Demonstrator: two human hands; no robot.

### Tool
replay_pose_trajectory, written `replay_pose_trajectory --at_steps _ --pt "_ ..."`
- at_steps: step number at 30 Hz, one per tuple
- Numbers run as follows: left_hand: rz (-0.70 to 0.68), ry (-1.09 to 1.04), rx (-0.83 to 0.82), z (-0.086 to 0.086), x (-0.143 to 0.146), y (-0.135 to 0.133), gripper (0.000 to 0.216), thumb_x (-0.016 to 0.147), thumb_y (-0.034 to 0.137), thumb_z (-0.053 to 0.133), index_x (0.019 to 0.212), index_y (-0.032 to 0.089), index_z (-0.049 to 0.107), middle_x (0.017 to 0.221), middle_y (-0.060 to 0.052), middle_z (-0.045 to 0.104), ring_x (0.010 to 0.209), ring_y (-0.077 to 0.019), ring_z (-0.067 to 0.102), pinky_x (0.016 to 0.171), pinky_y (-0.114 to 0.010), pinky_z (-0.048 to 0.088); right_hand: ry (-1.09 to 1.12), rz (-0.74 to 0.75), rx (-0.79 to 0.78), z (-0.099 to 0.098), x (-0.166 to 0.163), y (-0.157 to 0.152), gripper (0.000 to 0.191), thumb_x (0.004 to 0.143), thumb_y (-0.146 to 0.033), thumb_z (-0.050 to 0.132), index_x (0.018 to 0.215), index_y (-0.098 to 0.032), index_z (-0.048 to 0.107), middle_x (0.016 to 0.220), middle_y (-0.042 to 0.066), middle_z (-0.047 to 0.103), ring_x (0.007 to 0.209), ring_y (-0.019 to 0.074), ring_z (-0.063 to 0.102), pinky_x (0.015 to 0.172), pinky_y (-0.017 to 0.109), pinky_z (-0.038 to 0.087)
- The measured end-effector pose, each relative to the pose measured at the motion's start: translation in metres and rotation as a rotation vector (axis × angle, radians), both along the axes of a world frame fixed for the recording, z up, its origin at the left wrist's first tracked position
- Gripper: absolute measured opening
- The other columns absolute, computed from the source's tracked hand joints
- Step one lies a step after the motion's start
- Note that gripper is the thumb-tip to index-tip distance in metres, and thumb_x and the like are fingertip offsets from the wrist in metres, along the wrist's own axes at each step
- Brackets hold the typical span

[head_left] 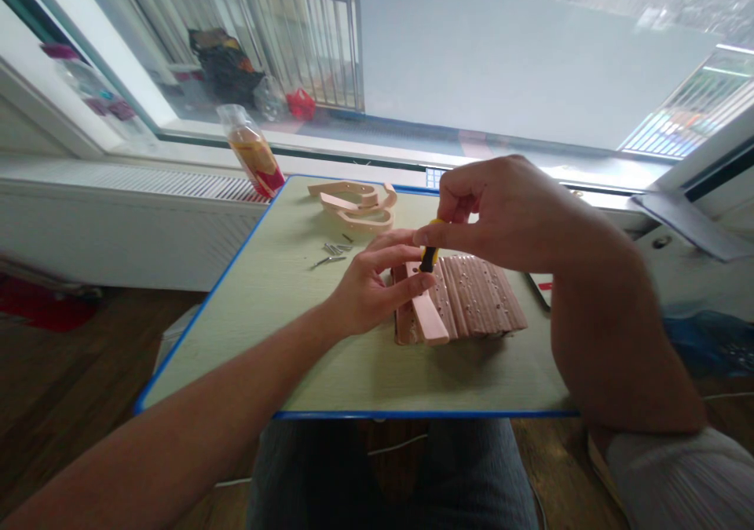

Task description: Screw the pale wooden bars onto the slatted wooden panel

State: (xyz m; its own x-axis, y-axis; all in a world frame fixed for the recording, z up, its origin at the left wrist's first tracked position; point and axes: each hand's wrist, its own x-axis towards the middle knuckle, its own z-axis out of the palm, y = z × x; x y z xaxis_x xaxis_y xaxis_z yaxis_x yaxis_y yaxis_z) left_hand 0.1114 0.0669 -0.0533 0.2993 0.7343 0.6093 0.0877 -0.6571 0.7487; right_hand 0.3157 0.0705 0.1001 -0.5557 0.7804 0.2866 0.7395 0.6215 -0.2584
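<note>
Head view. Bench [265,294]: blue near edge; bare strip between it and the block. Block [486,302]: brown, ridged, bearing a pale wooden piece [432,326], one end toward the near edge. Left hand [377,279]: thumb and forefinger either side of the screwdriver [430,259] at its lower end, over the wooden piece; whether clamped, cannot tell. Right hand [498,208]: fingers clamped on the screwdriver's handle; tip hidden. Step in hand, by judgement: turning the tool at the wooden piece; next move calls for steady piece, tool in line. Screws [335,250]: loose, beyond the left wrist, open room leftward. Curved wooden pieces [342,203]: near the far edge. Bottle [254,153]: by the far left corner, limiting reach there.
</note>
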Motion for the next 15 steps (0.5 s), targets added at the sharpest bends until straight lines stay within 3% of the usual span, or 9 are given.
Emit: replay_pose_trajectory --at_steps 4,7,12,15 --pt "-0.005 -0.032 -0.014 -0.001 0.002 0.0 0.017 0.09 0.035 0.087 0.106 0.027 0.086 0.129 -0.007 0.078 0.12 -0.0245 0.071 0.112 -0.048 0.056 0.014 -0.002 0.001 -0.001 0.0 0.001 0.039 0.086 -0.053 0.082 0.071 -0.024 0.061 0.066 -0.002 0.058 0.062 0.014 0.04 0.059 0.036 0.029" --pt "-0.01 -0.025 -0.033 0.0 0.001 0.0 0.016 0.091 0.034 0.086 0.106 0.027 0.086 0.129 -0.007 0.078 0.121 -0.0249 0.071 0.112 -0.048 0.057 -0.011 0.012 -0.027 0.001 0.001 0.001 0.037 0.088 -0.056 0.08 0.076 -0.023 0.069 0.071 0.0 0.066 0.064 0.0149 0.047 0.061 0.035 0.034" --pt "-0.036 -0.009 -0.038 0.002 -0.003 0.0 0.017 0.093 0.034 0.084 0.107 0.027 0.087 0.137 -0.009 0.075 0.129 -0.0276 0.068 0.117 -0.051 0.052 0.04 0.184 -0.118 0.008 0.008 -0.001 0.026 0.099 -0.046 0.07 0.106 -0.024 0.082 0.1 0.004 0.081 0.084 0.0197 0.069 0.073 0.036 0.048" --pt "-0.045 -0.005 -0.035 0.003 -0.005 0.001 0.018 0.092 0.034 0.085 0.108 0.027 0.087 0.139 -0.01 0.074 0.131 -0.0284 0.067 0.118 -0.051 0.051 0.011 0.274 -0.136 0.011 0.011 -0.002 0.023 0.101 -0.036 0.067 0.111 -0.023 0.084 0.109 0.005 0.083 0.092 0.0208 0.072 0.08 0.036 0.051"
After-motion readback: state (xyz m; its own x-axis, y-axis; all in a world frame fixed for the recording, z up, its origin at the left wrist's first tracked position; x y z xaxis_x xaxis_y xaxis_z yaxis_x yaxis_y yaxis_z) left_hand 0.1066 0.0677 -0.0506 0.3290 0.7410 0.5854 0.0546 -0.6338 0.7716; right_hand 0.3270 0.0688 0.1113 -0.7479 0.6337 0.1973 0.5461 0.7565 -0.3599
